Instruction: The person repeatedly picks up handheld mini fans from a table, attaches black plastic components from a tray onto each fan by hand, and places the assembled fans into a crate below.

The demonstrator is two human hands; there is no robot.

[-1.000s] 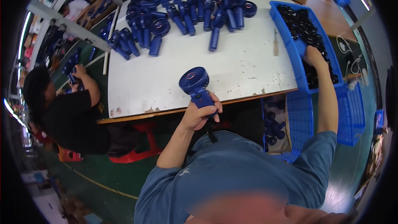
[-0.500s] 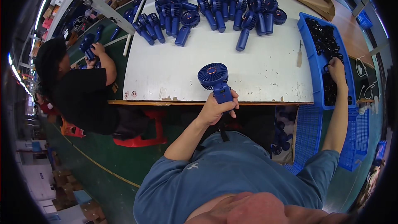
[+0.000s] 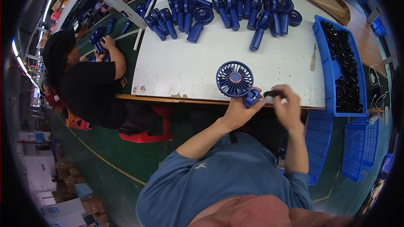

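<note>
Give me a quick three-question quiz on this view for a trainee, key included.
1. True or false: the left hand holds a dark blue handheld fan.
2. Where does the thin tool lie?
A) on the white table, left of the blue tray
B) on the floor
C) in the left hand
3. What colour is the small piece that the right hand holds?

Key: 1 true; 2 A; 3 black.

Fan [image 3: 235,77] over table [image 3: 185,71], tray [image 3: 329,67] at right
</note>
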